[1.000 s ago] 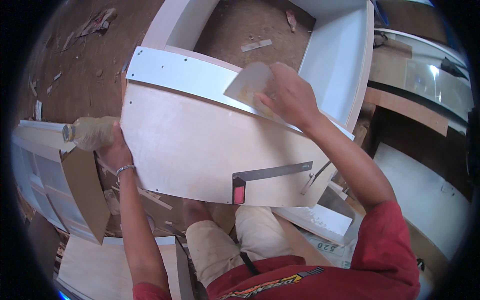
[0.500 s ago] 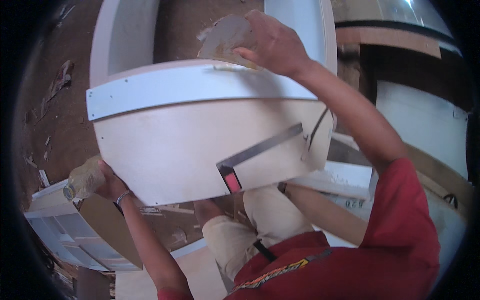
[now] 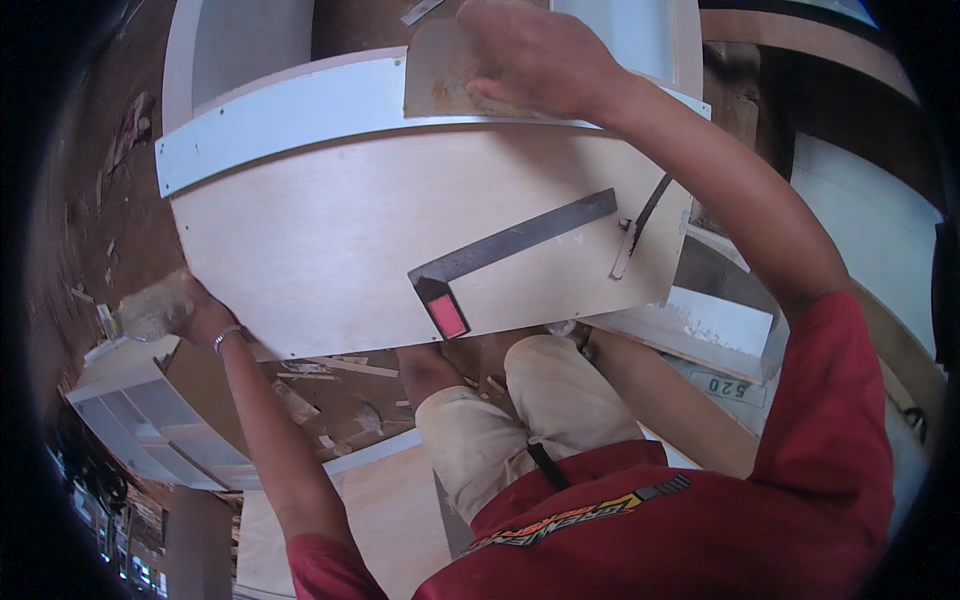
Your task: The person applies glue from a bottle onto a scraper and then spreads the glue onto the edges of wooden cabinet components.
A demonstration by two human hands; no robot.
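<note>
My right hand (image 3: 545, 62) is closed on a thin, flat, grey-brown sheet (image 3: 432, 78) with stains on it. The sheet lies against the white strip (image 3: 285, 118) along the far edge of a pale wooden panel (image 3: 300, 225). At the panel's near left corner, my left hand (image 3: 205, 315) grips a cloudy, yellowish plastic bottle (image 3: 150, 308), tilted outward and partly blurred. A try square (image 3: 520, 237) with a dark blade and a red-faced stock rests on the panel. Right of it lies a small slim tool (image 3: 625, 248) with a dark strip, its kind unclear.
The panel tops a white cabinet-like frame (image 3: 250, 60). A white box-like unit (image 3: 150, 420) stands at lower left. Boards (image 3: 670, 400) and a white trough-like piece (image 3: 700, 325) lie at right. Wood scraps litter the brown floor (image 3: 330, 400).
The flat sheet has come from tilted above the white strip to lying against it. The panel and its tools now sit higher in view, and the bottle's tilt has changed.
</note>
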